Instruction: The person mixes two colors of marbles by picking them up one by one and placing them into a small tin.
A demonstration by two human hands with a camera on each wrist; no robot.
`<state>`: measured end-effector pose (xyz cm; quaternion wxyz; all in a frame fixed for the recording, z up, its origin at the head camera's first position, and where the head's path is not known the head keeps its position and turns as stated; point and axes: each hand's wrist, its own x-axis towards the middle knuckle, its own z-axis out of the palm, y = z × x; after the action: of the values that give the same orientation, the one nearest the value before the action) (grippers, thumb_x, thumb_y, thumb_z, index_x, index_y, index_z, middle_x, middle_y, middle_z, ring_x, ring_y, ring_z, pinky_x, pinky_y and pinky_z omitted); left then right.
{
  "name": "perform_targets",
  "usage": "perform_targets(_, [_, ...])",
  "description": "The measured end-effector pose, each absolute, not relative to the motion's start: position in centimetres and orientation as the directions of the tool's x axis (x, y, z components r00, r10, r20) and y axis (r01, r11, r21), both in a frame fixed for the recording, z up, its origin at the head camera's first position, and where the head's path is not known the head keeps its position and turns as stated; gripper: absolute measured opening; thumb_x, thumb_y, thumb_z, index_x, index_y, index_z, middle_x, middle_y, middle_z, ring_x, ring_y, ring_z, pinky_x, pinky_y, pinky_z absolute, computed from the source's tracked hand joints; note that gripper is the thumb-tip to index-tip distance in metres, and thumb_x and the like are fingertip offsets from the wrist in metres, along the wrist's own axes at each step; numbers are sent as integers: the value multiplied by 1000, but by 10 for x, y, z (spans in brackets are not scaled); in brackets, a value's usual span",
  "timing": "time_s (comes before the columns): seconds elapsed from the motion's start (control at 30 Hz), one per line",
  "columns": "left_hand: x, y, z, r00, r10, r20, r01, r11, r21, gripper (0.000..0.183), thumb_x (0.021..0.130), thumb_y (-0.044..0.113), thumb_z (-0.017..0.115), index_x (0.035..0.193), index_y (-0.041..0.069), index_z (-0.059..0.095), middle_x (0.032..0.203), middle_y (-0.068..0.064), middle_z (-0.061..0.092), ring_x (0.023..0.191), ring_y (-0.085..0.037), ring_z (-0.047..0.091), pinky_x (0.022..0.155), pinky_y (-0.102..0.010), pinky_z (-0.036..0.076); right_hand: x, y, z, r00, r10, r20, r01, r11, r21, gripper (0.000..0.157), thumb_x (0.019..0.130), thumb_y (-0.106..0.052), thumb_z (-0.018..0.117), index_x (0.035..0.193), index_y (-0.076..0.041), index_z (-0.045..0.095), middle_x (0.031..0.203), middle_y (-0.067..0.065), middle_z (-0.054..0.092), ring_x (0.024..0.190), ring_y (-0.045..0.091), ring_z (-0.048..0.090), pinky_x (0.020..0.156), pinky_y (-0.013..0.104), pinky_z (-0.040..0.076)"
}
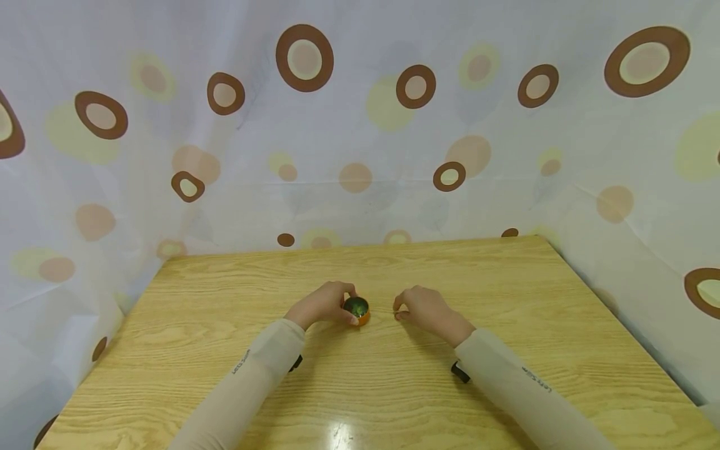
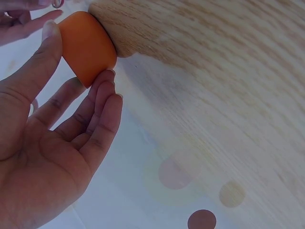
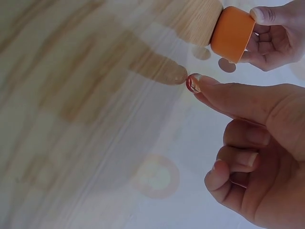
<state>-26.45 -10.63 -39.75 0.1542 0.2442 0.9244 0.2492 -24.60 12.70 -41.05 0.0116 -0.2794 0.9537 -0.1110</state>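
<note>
A small orange cup (image 1: 364, 320) stands on the table with its mouth up. Dark green shows inside it with bright glints; what lies in there cannot be made out. My left hand (image 1: 329, 304) grips the cup from the left, thumb on the near side and fingers on the far side. In the left wrist view the cup's smooth orange wall (image 2: 88, 47) shows between thumb and fingertips. To the right of the cup, my right hand (image 1: 425, 309) pinches a small glossy marble (image 3: 193, 83) with red, orange and white swirls, close to the table surface.
The wood-grain table (image 1: 371, 400) spreads around both hands. Behind it and at the sides hangs a white curtain (image 1: 360, 125) with brown, peach and yellow circles. A dark wrist device (image 1: 460, 372) shows beneath the right sleeve.
</note>
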Motion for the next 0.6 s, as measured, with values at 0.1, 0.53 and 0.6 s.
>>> perform_targets(0.1, [-265,-106,-399,-833,530,-162,378,757,533,38,81,18,80,112,4,62,82,-4,58,71,-17,51,66,-28,44,-246,127,-412,-842,-539,29,-531,817,-223,4,84,-11,74,88,-11,75,96,8,71,83,24,67,65,37,54])
perform_targets(0.53, [-267,-106,-400,-833,529,-163,381,762,524,38,81,18,79,112,5,61,84,-5,58,72,-17,52,66,-29,45,-247,129,-415,-819,-571,59,-566,786,-249,2,85,-8,74,86,-8,75,95,9,71,82,27,67,62,37,53])
perform_targets(0.6, [-267,-106,-400,-833,529,-162,381,761,526,38,81,18,80,111,5,61,84,-5,58,72,-17,52,66,-29,45,-247,128,-414,-833,-551,38,-541,801,-256,3,85,-6,73,87,-7,75,96,10,71,84,28,67,64,39,54])
